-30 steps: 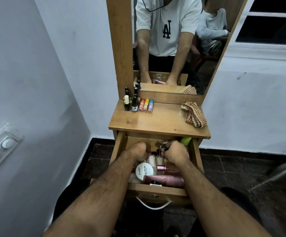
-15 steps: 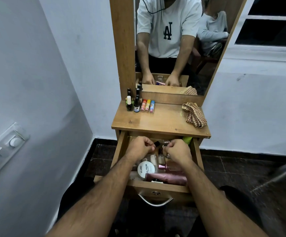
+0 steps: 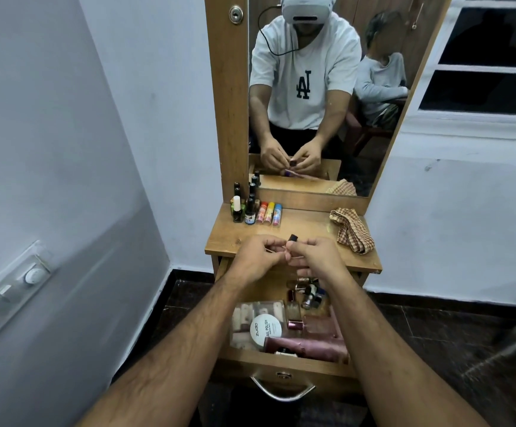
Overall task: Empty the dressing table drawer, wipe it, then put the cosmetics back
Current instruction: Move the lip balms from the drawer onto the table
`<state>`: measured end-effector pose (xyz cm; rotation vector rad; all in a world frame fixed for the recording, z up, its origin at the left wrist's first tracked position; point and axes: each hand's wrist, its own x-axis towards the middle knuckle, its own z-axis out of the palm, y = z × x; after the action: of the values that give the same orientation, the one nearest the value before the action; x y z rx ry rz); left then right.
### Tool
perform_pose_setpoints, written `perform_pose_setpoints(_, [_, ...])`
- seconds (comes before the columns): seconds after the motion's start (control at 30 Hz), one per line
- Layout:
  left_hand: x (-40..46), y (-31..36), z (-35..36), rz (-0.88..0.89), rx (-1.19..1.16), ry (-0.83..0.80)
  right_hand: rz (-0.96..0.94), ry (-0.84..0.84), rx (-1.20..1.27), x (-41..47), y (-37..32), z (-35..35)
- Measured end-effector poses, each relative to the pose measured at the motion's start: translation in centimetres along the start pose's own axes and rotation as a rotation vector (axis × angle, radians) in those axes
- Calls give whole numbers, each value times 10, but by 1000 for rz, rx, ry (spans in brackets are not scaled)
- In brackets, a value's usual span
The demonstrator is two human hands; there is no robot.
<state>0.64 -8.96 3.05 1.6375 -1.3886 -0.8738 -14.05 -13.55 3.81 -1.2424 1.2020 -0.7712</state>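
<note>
Both hands have come up out of the drawer since a second ago and now hover over the front edge of the bench. The left hand and right hand each have a narrow grip, pinching small items between them, among them a dark-capped bottle; what else they hold I cannot tell. To do this well, set them down upright beside the row at the back left, clear of the edge. There stand three coloured tubes and about four nail polish bottles; one checked cloth lies at the right. Many cosmetics remain in the drawer, including one white jar.
</note>
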Motion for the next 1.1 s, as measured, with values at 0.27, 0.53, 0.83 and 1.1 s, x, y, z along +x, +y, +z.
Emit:
perform_pose_setpoints(0.27, [45,6,-18,-99,132,164,34,177,-214,85,-26,7])
perform_pose_setpoints(0.53, [67,7,-10,-105,230,203,35,341,-615,134,-29,21])
perform_pose_setpoints(0.83, [70,7,-8,-96,199,277,32,386,-656,149,-32,34])
perform_pose_setpoints(1.1, [70,8,-4,-115,213,203,6,402,-657,153,-31,35])
